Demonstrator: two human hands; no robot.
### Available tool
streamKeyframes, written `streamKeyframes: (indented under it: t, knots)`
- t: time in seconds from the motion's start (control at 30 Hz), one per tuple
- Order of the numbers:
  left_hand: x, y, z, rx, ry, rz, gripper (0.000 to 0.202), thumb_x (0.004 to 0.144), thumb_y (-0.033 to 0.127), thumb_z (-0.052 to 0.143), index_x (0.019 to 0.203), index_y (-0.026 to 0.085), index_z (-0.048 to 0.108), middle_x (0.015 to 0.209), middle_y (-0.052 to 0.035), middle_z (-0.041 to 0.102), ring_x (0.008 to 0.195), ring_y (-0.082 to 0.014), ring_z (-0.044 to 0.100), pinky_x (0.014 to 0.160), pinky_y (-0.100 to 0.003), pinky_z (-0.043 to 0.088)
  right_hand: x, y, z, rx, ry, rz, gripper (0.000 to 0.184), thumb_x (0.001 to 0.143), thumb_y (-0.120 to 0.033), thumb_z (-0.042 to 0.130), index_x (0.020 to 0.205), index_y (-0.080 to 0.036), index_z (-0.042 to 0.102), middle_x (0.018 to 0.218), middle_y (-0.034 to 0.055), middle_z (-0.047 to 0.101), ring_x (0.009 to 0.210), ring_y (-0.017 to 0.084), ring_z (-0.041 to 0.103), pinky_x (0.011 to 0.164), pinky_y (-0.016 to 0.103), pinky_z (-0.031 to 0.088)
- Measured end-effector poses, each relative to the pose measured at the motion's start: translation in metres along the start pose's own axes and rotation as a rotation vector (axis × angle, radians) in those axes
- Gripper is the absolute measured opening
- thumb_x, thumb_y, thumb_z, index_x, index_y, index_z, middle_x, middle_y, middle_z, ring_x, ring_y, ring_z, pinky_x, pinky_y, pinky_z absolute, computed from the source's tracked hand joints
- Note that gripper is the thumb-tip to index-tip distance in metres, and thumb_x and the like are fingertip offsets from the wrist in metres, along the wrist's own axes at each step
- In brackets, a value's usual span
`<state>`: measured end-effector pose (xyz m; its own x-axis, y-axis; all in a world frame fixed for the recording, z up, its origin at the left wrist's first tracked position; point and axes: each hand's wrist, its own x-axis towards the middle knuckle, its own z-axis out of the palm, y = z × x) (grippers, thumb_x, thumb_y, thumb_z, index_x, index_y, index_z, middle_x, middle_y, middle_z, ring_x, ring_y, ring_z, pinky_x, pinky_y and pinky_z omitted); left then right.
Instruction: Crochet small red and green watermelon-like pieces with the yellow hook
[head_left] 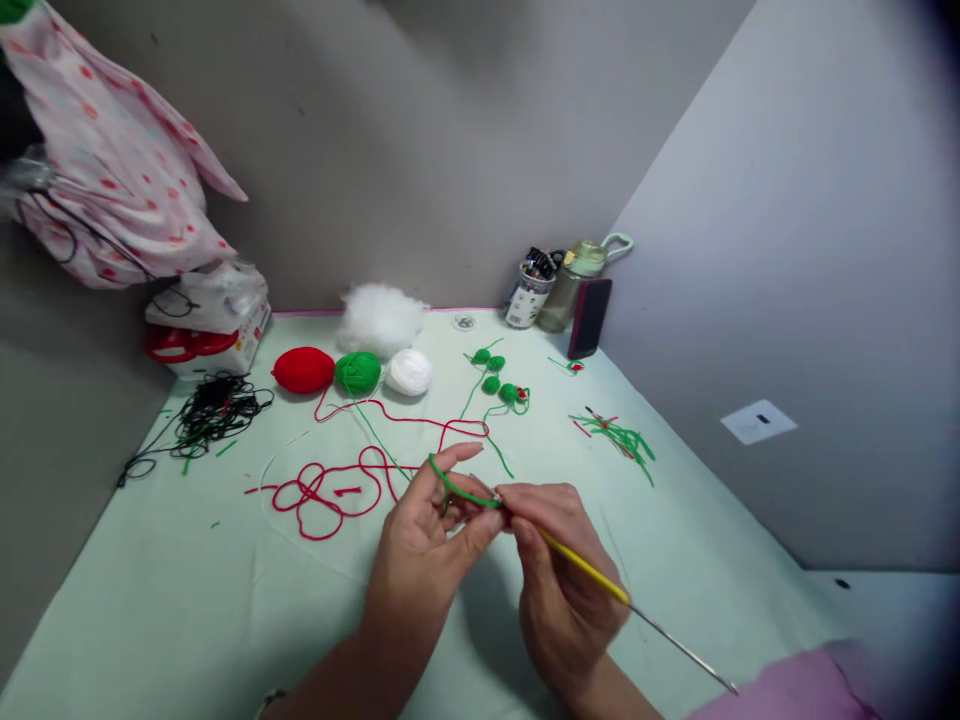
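Note:
My left hand (427,540) is closed in a pinch, with a strand of green yarn (459,490) looped over its raised forefinger. That strand runs back across the table to a green yarn ball (358,371). My right hand (559,575) grips a yellow-handled crochet hook (592,575), its metal tip meeting the green loop at my left fingertips. The hook's other metal end sticks out to the lower right. Both hands hover above the pale green tablecloth (187,600).
A red yarn ball (303,369), a white yarn ball (409,371) and white stuffing (380,317) lie at the back. Loose red yarn (330,490), small green crocheted pieces (495,378), green scraps (619,436), black cord (214,412), a phone (589,317), a bottle (570,283) and a pen cup (529,290) surround them.

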<state>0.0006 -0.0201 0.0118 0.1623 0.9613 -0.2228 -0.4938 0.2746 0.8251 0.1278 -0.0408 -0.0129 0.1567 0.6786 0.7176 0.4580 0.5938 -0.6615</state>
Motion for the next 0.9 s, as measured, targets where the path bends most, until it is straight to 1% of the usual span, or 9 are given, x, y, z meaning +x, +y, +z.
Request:
streamKeyframes:
  t: [0.13,0.2,0.27,0.33,0.37,0.53,0.67,0.77,0.9]
  knots:
    - [0.002,0.008,-0.008,-0.046,-0.115,-0.115,0.059,0.081,0.024,0.089,0.133,0.019,0.061,0.078,0.0055,0.068,0.073,-0.0096,0.063,0.076,-0.023,0.052,-0.001,0.004,-0.011,-0.065,-0.077,-0.041,0.032,0.098,-0.005,0.063,0.116,-0.027,0.077,0.099,0.0071,0.074,0.087,0.02,0.071,0.068,0.033,0.062]
    - [0.004,0.011,-0.011,-0.06,-0.175,-0.168,0.062,0.083,0.024,0.088,0.138,0.018,0.058,0.076,0.0059,0.068,0.07,-0.009,0.061,0.074,-0.024,0.05,-0.003,0.01,-0.021,-0.191,-0.075,-0.144,0.035,0.095,-0.008,0.07,0.12,-0.03,0.078,0.095,0.0049,0.07,0.085,0.019,0.07,0.067,0.031,0.062]
    - [0.006,0.012,-0.014,-0.076,-0.23,-0.211,0.067,0.082,0.022,0.088,0.14,0.015,0.055,0.075,0.0059,0.068,0.069,-0.0093,0.06,0.072,-0.024,0.048,-0.004,0.016,-0.03,-0.326,-0.192,-0.345,0.04,0.094,-0.011,0.074,0.128,-0.032,0.077,0.094,0.0045,0.072,0.09,0.021,0.072,0.075,0.033,0.065]
    - [0.008,0.014,-0.017,-0.085,-0.273,-0.248,0.073,0.08,0.02,0.09,0.143,0.014,0.052,0.075,0.0055,0.068,0.069,-0.01,0.058,0.07,-0.025,0.047,-0.002,0.018,-0.036,-0.315,-0.22,-0.413,0.043,0.094,-0.009,0.073,0.131,-0.031,0.076,0.096,0.0046,0.074,0.092,0.02,0.073,0.078,0.033,0.065]
    - [0.009,0.014,-0.018,-0.08,-0.291,-0.264,0.076,0.079,0.02,0.09,0.144,0.013,0.051,0.075,0.0052,0.068,0.069,-0.0103,0.058,0.068,-0.025,0.046,0.001,0.018,-0.038,-0.264,-0.239,-0.401,0.042,0.096,-0.008,0.071,0.132,-0.03,0.075,0.097,0.0052,0.075,0.092,0.02,0.073,0.078,0.033,0.065]
    - [0.015,0.016,-0.025,-0.008,-0.351,-0.334,0.084,0.078,0.025,0.092,0.148,0.012,0.048,0.077,0.0037,0.068,0.067,-0.011,0.057,0.065,-0.027,0.043,0.021,0.009,-0.04,0.187,-0.342,-0.055,0.028,0.104,-0.016,0.061,0.122,-0.027,0.078,0.095,0.0058,0.078,0.085,0.019,0.074,0.071,0.032,0.064]
    - [0.018,0.019,-0.028,0.028,-0.341,-0.327,0.084,0.076,0.025,0.093,0.147,0.013,0.049,0.075,0.0049,0.067,0.069,-0.0112,0.057,0.067,-0.027,0.043,0.024,0.008,-0.048,0.298,-0.37,0.126,0.025,0.105,-0.016,0.06,0.117,-0.027,0.079,0.097,0.005,0.08,0.09,0.018,0.074,0.079,0.033,0.063]
    - [0.018,0.02,-0.029,0.088,-0.319,-0.281,0.078,0.076,0.024,0.092,0.143,0.016,0.054,0.077,0.0059,0.068,0.07,-0.0105,0.058,0.071,-0.027,0.045,0.023,0.009,-0.052,0.322,-0.346,0.225,0.022,0.106,-0.02,0.059,0.113,-0.024,0.079,0.096,0.0055,0.079,0.089,0.018,0.073,0.081,0.032,0.061]
    - [0.014,0.016,-0.028,0.108,-0.289,-0.201,0.062,0.08,0.024,0.089,0.136,0.021,0.06,0.08,0.0057,0.068,0.076,-0.0114,0.063,0.075,-0.027,0.046,0.025,0.008,-0.046,0.501,-0.224,0.438,0.018,0.104,-0.027,0.064,0.101,-0.023,0.082,0.088,0.0034,0.076,0.073,0.014,0.072,0.072,0.028,0.06]
